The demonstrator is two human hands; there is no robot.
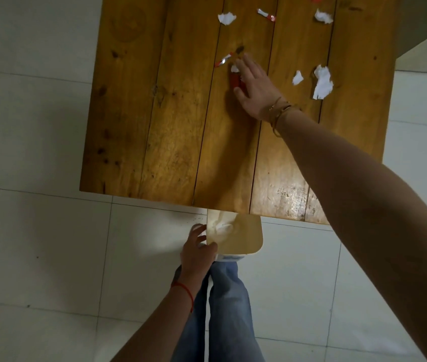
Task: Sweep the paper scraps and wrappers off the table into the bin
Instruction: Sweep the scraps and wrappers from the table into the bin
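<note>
We note no legible writing: our right hand (253, 87) lies flat, fingers spread, on a red wrapper (234, 79) mid-table (155, 126), scraps (323, 82) beyond, left hand (198, 250) gripping the bin (246, 236) below the table's near edge.

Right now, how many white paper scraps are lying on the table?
5 clear ones: two at the far edge, two on the right, one by the right hand's fingers. More may be hidden.
</note>
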